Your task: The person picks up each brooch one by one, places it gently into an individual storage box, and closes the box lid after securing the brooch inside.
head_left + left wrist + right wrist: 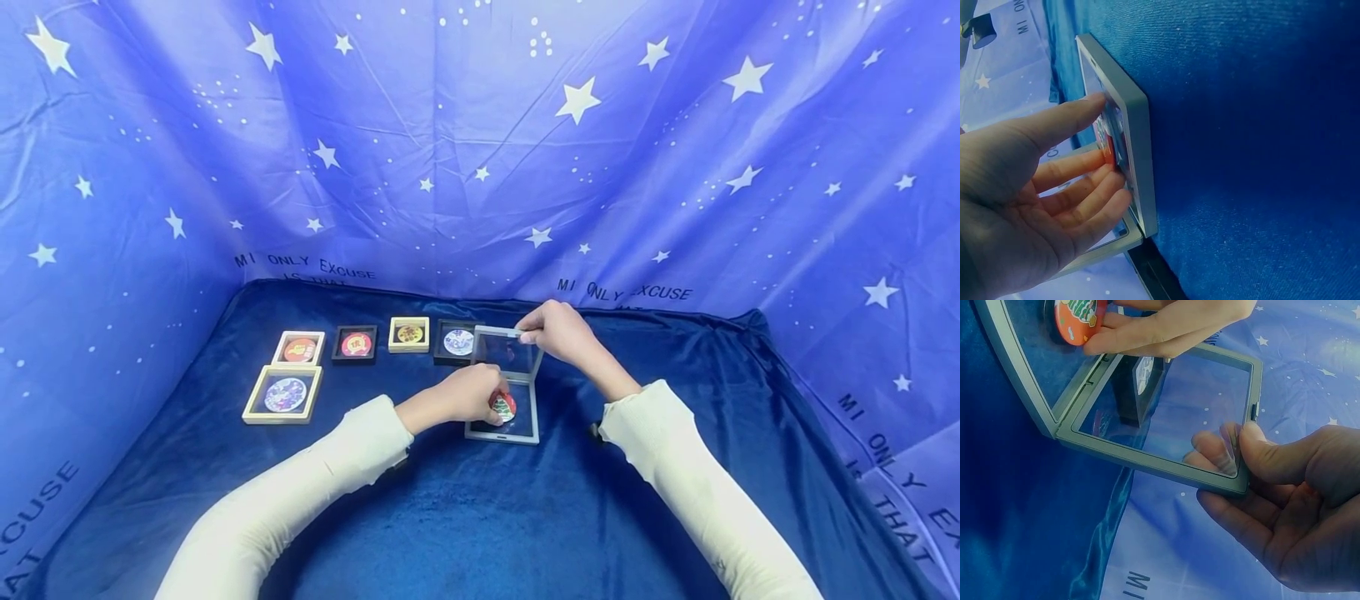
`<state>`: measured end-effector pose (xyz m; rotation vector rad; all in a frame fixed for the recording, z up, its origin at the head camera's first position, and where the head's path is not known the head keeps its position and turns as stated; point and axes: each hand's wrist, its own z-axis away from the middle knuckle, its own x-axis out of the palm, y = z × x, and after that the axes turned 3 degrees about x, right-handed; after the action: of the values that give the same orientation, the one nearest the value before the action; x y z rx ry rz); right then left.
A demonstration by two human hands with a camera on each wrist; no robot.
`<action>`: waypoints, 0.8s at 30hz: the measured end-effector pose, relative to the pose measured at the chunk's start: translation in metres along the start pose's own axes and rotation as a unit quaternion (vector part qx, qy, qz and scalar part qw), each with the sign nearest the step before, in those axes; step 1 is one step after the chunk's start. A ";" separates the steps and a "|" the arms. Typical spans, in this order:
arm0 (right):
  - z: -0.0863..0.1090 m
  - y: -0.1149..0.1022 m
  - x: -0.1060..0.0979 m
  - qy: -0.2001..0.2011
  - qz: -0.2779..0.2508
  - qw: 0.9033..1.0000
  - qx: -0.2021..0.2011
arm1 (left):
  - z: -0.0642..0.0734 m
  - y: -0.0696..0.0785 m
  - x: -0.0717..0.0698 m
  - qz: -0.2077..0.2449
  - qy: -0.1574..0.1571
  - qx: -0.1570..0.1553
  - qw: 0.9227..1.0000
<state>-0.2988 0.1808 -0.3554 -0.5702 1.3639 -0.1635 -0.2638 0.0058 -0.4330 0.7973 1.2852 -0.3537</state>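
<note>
A grey hinged display frame point(517, 438) with clear film panes lies unfolded on the blue cloth, its lid point(1252, 387) raised at the back. My left hand point(468, 393) pinches a round red badge point(505, 407) with a green and white design, right at the film of the lower half. In the left wrist view, the thumb is at one edge of the badge point(1109, 150) and fingertips are at the other. With thumb and fingers, my right hand point(1304, 500) grips the lid's free edge near a corner.
Left of the grey frame stand a black frame point(441, 358), a small cream frame point(409, 349), another black frame point(338, 346), a pale frame point(281, 348) and a larger cream frame point(252, 414), each showing a round badge. A starry blue curtain point(465, 242) hangs behind.
</note>
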 end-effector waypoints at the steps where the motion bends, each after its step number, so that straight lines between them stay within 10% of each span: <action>1: 0.000 0.000 0.000 0.000 0.000 1.000 0.000 | 0.000 0.000 0.000 0.000 0.000 0.000 1.000; 24: 0.000 0.000 0.000 0.002 0.008 1.000 -0.005 | 0.004 0.002 0.002 -0.014 0.009 0.001 1.000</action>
<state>-0.2990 0.1805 -0.3548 -0.5668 1.3735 -0.1441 -0.2589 0.0051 -0.4338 0.7870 1.3141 -0.3720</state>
